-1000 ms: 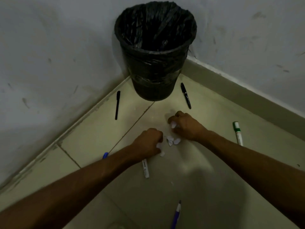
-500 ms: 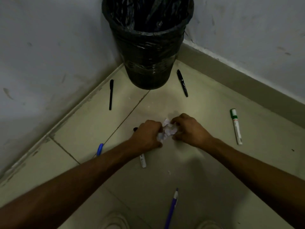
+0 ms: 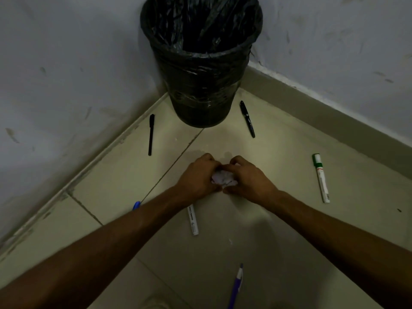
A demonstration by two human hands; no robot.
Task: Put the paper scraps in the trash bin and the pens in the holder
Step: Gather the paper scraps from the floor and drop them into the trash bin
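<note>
While our two hands meet low over the tiled floor (image 3: 278, 219), we count six pens scattered around them and one bin in the corner. Farthest left, a blue pen (image 3: 136, 205) peeks out from behind our left forearm, only its tip showing. Next, a black pen (image 3: 151, 134) lies near the left wall. Our left hand (image 3: 197, 177) is curled shut around the scraps (image 3: 223, 178), a white crumpled wad pressed between both palms; how many pieces it holds we cannot tell. Just below that hand, a white marker (image 3: 193, 220) lies partly hidden by the wrist. Behind, the bin (image 3: 200, 85) stands upright in the corner, lined with a black bag, well apart from the wad. Our right hand (image 3: 247, 179) closes on the same scraps from the other side, fingertips touching the left hand's. Near the bottom edge lies a blue-and-white pen (image 3: 236, 286). A second black pen (image 3: 247, 118) rests just right of the bin's base. Farthest right, a green-capped marker (image 3: 321, 178) lies alone. One small white fleck (image 3: 230, 241) sits on the tile below the hands.
</note>
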